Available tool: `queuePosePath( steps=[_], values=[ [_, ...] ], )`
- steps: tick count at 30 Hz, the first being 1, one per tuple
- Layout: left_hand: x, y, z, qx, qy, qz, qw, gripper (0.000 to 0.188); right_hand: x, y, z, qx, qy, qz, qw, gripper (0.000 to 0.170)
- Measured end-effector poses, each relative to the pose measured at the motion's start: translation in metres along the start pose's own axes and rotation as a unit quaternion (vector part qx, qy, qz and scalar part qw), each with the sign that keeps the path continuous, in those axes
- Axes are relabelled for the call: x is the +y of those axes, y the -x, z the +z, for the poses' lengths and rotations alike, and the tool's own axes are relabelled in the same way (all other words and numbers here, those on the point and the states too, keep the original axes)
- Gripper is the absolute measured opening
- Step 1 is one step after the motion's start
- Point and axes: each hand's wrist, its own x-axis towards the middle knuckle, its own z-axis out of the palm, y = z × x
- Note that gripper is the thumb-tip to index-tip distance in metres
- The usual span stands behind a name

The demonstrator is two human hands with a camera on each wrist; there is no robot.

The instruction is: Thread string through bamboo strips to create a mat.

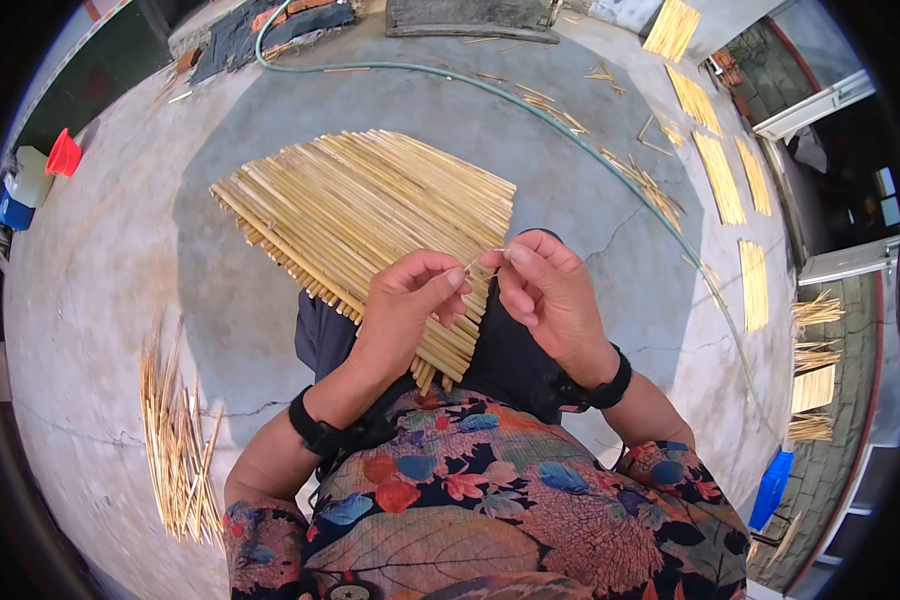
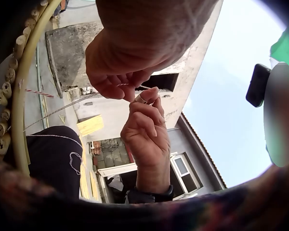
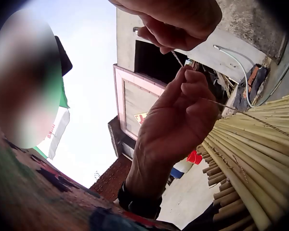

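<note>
A panel of straight yellow stalks [image 1: 380, 210] bound side by side lies across the person's lap. Over its near right part, the left hand [image 1: 405, 305] pinches a thin string [image 3: 260, 120] between thumb and forefinger. Just to the right, the right hand [image 1: 560, 305] pinches the same string, a short length of which spans the two sets of fingertips. From the left hand the string slants down toward the panel in the right wrist view. A loose loop of string hangs over the dark trouser leg [image 2: 53, 161] in the left wrist view.
Loose thin stalks [image 1: 180, 450] lie on the concrete at the left. Finished-looking stalk panels [image 1: 718, 178] line the right side. A green hose [image 1: 530, 105] curves across the floor. A red bucket [image 1: 64, 153] stands at far left, a blue container [image 1: 772, 490] at lower right.
</note>
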Motion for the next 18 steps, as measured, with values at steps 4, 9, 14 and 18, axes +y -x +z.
queuePosePath(
  steps=[4,9,14,18],
  values=[
    [-0.002,-0.003,0.009,-0.006,0.034,-0.001,0.999,0.011,0.007,0.005,-0.002,-0.041,0.298,-0.131,0.945,0.009],
    [-0.002,-0.005,0.007,-0.008,0.002,0.021,1.000,0.013,0.006,0.005,-0.001,-0.057,0.403,-0.194,0.892,0.008],
    [0.002,0.000,0.012,-0.012,-0.077,0.060,0.995,0.017,0.000,-0.008,-0.008,-0.108,0.664,-0.409,0.617,0.015],
    [0.006,0.001,0.012,-0.020,-0.064,0.050,0.996,0.018,-0.003,-0.008,-0.013,-0.120,0.691,-0.434,0.565,0.016]
  ],
)
